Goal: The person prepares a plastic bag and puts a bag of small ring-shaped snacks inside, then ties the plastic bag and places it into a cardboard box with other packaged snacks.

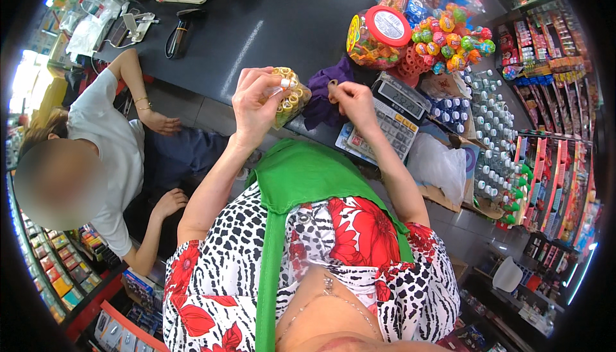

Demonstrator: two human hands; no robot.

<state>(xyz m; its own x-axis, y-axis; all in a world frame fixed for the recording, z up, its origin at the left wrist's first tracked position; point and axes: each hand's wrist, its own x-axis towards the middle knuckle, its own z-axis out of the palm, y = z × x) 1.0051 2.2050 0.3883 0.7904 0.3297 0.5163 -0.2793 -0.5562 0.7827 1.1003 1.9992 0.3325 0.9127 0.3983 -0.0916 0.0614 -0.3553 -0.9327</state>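
My left hand [257,102] is closed on a small white-capped item [288,83], at the left side of a clear bag of yellow ring-shaped pieces [290,102]. Whether the fingers also grip the bag cannot be told. To the right, my right hand [353,102] pinches a small brownish ring-like piece [332,87] between thumb and fingers. Beneath and beside that hand lies a crumpled purple cloth [320,92] on the dark counter [269,20]. A calculator [394,121] sits just right of my right hand, near the counter's edge.
A red-lidded candy jar [380,34] and a lollipop stand [447,39] stand at the back right. A handheld scanner [183,30] lies at the back left. A seated person [115,150] is close on my left. Boxed bottles [491,131] and a plastic bag [440,164] are at the right.
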